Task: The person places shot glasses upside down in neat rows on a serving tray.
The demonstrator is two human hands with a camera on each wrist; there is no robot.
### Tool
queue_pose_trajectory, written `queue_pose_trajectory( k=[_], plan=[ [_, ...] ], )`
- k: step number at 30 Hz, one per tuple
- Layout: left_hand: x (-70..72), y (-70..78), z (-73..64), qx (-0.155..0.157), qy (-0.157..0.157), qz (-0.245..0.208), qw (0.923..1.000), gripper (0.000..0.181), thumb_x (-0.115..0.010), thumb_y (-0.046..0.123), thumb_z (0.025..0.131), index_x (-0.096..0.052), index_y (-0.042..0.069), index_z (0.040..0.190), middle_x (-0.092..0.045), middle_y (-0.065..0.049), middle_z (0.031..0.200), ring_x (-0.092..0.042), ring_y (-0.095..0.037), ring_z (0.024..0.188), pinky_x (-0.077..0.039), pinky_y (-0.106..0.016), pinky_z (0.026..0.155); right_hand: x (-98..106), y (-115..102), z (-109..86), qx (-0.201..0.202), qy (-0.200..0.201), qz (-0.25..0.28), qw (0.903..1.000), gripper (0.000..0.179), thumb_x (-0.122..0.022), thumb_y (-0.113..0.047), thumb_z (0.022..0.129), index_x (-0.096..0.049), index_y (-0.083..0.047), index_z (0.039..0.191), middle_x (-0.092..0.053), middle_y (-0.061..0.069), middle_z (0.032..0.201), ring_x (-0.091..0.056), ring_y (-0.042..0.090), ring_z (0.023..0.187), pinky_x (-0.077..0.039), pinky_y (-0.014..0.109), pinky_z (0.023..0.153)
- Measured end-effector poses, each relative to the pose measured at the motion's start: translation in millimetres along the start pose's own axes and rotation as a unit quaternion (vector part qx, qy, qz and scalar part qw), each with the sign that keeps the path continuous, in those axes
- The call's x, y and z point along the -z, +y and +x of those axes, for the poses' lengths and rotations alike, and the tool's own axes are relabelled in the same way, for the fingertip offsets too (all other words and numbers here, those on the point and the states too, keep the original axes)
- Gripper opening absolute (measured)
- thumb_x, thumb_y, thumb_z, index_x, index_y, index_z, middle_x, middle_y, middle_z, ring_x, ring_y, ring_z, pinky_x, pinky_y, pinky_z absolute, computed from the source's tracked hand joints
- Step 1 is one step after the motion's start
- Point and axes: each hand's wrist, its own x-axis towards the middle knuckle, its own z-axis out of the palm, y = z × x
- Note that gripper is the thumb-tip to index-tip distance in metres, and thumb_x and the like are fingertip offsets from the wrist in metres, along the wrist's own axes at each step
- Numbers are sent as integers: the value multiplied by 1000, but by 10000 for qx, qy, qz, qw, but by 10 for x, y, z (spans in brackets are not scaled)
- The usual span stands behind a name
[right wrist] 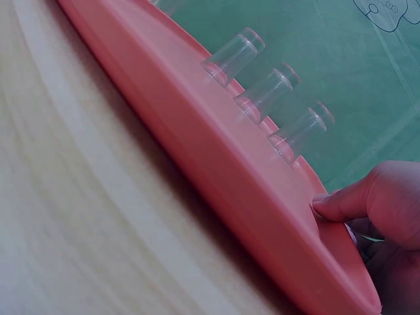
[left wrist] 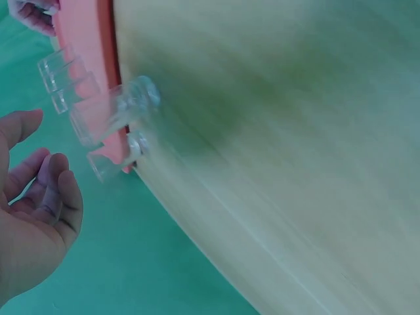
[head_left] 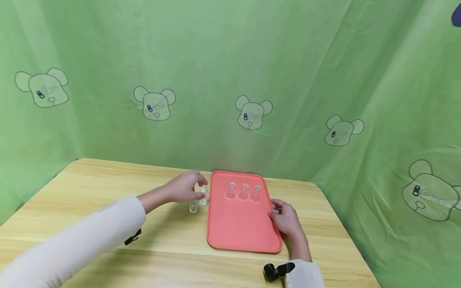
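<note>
Head: left of the red rectangular plastic-looking tray (head_left: 241,228), the left hand (head_left: 185,187) is beside clear cylindrical cups (head_left: 193,207); the tray bears three more. Left wrist: fingers parted, probably reaching; next calls for pinching a cup. Right wrist: the right hand (right wrist: 397,220) grips the tray's edge.

Even brightness in the head view; dimmer, hazier wrist views, with soft, blurry shadow on the tabletop (left wrist: 295,197)
</note>
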Motion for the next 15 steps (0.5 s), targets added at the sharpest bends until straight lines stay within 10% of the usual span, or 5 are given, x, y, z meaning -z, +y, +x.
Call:
queue_pose_trajectory(
  k=[15],
  plan=[
    [-34, -88, -359, 422, 123, -189, 9989, 48, -81, 24, 86, -67, -1, 124, -67, -12, 111, -57, -9, 67, -52, -31, 71, -2, 3, -14, -16, -47, 49, 10000, 46, -62, 1, 98, -53, 5, 142, -61, 20, 116, -57, 26, 93, -49, 31, 75]
  ],
)
